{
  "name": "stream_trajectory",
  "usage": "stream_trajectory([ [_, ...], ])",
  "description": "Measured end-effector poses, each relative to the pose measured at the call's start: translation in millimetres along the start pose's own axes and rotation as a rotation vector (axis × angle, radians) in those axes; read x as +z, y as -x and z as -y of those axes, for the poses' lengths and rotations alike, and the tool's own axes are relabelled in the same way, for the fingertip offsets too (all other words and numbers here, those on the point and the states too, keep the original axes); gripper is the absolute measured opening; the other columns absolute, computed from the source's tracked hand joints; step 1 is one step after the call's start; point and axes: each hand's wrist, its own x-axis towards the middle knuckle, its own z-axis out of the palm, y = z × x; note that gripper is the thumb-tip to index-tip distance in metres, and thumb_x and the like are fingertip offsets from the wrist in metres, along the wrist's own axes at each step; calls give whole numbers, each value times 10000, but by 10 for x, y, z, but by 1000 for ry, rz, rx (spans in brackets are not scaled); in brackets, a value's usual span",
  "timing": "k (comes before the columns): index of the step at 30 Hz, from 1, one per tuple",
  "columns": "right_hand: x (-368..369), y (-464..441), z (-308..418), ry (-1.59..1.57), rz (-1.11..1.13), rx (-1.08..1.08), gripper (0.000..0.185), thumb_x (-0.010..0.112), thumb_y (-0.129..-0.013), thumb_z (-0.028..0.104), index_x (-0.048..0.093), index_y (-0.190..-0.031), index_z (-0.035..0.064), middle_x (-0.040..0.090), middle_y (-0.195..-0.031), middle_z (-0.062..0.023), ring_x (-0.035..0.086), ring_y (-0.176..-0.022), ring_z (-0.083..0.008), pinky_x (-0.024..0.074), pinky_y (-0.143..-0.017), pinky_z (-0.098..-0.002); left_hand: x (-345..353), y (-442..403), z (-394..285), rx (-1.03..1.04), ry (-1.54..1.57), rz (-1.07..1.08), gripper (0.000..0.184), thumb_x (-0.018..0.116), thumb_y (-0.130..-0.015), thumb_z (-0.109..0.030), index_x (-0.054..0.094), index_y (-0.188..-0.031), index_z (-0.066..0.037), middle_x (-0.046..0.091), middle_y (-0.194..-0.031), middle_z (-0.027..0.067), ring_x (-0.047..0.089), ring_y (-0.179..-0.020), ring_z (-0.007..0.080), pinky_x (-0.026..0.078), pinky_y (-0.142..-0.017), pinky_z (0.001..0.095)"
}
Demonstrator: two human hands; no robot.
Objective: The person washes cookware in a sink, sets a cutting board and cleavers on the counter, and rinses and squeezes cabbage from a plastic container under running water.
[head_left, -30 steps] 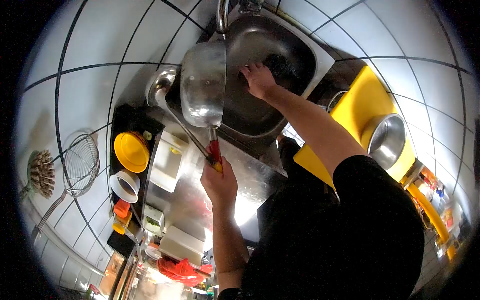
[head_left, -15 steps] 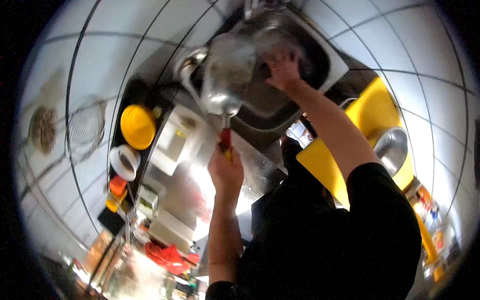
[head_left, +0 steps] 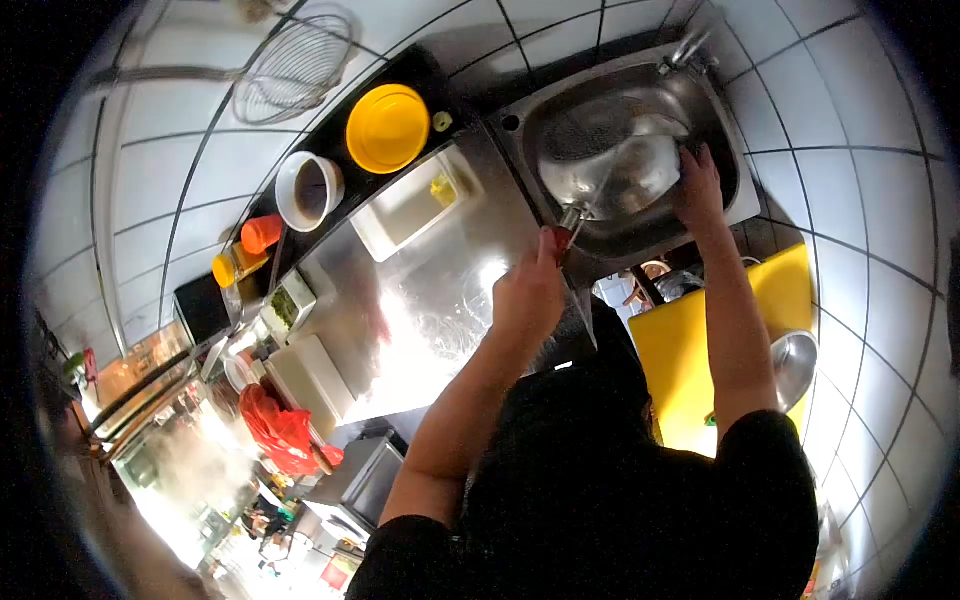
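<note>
My left hand (head_left: 530, 297) is closed round the red handle of a shiny, rounded metal pan (head_left: 642, 177). The pan is tilted inside the stainless steel sink (head_left: 742, 208). At the pan's far right edge is my right hand (head_left: 703, 190), its fingers curled. A small dark patch shows at those fingertips; what it is cannot be made out.
A faucet (head_left: 690, 50) stands at the sink's back corner. Left are a steel counter (head_left: 430, 305), a white tray (head_left: 400, 222), a yellow bowl (head_left: 388, 128) and a white tub (head_left: 305, 190) of dark liquid. Right are a yellow board (head_left: 672, 345) and a metal bowl (head_left: 793, 368).
The view has swung, so the sink appears farther right. My right hand has gone from spread fingers inside the sink to curled fingers at the pan's edge. My left hand keeps the handle.
</note>
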Motion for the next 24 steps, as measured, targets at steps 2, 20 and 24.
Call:
stream_trajectory([
  [2,-90,280,103,-71,-42,49,592,744,-838,219,533,-1379,100,381,-1509,-264,430,-1353,-453,428,-1080,-487,76,53,-5,47,37,-41,568,559,-925,-156,407,-1461,-45,664,-973,233,681,-805,414,539,-714,532],
  [20,-511,2580,1404,-700,188,242,413,662,-957,279,623,-1225,-33,711,-1050,-157,707,-909,-222,582,-747,-336,12,900,406,-38,1540,333,150,695,-887,-157,590,-836,-63,581,-684,38,541,-542,131,421,-493,285],
  [24,-753,2850,1543,-870,154,356,381,697,-915,334,682,-1113,10,673,-1094,-209,702,-999,-315,551,-832,-410,12,1093,532,57,1512,355,149,694,-885,-160,590,-835,-65,582,-684,34,541,-541,130,420,-491,286],
])
